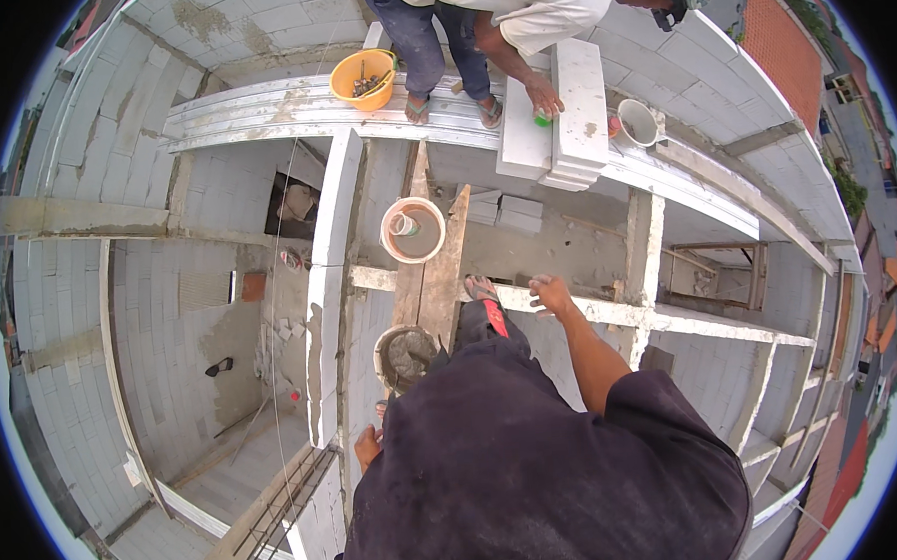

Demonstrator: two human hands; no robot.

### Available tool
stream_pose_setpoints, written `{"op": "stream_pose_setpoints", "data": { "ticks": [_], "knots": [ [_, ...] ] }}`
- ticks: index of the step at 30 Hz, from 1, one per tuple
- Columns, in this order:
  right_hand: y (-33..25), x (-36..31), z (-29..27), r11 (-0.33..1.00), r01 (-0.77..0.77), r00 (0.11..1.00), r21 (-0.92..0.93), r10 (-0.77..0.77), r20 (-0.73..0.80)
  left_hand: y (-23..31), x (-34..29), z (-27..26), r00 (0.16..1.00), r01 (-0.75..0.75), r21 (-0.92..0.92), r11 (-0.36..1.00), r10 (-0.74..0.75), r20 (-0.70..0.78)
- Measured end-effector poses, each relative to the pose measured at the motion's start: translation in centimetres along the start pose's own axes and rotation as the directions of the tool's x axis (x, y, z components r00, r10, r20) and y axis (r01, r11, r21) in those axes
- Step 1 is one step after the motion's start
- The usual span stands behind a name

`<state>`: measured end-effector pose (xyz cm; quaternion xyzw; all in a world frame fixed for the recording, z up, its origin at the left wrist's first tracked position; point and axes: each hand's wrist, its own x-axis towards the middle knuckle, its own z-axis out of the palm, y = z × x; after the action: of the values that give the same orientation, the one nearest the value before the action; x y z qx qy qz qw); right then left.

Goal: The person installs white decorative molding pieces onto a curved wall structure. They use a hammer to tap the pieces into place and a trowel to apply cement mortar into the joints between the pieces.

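My right hand (549,294) reaches out over a narrow concrete beam, fingers apart and holding nothing. Close to my left side, my left hand (369,447) shows only in part beside the dark shirt, its fingers mostly hidden. Just ahead of it stands a bucket of grey mortar (409,354) on wooden planks (435,281). Farther along the planks is a pale bucket (414,243) of murky water with a small cup (403,224) in it. One of my sandalled feet (483,290) is on the beam next to the planks.
Another person bends over white blocks (579,104), a hand on a green object (543,120). A yellow bucket of tools (363,81) and a white bucket (640,121) stand on the far ledge. Concrete beams (711,325) cross above rooms far below. Rebar (278,503) juts out at lower left.
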<state>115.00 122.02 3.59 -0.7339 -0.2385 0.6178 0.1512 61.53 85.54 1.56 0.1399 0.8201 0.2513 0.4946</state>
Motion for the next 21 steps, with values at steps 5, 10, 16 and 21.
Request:
{"op": "stream_pose_setpoints", "data": {
  "ticks": [5,10,16,21],
  "knots": [
    [4.1,-0.8,-1.5,0.994,-0.064,0.996,-0.085,0.059,-0.059,5.0,-1.0,-0.6,0.984,0.012,0.196,0.981,-0.047,0.171],
    [7.5,-0.7,-1.9,0.981,-0.184,0.98,-0.066,0.179,-0.085,7.8,-0.6,-1.0,0.987,-0.021,0.14,0.99,-0.002,0.158],
    [6.2,2.0,-2.7,0.989,-0.111,0.992,-0.095,0.104,-0.076,8.6,-0.2,1.0,0.99,0.034,0.013,0.999,-0.035,0.136],
    [-0.5,6.4,-7.1,0.964,0.012,0.968,-0.266,-0.077,-0.238,9.2,2.7,6.0,0.982,0.188,0.063,0.98,-0.189,0.026]
  ]
}}
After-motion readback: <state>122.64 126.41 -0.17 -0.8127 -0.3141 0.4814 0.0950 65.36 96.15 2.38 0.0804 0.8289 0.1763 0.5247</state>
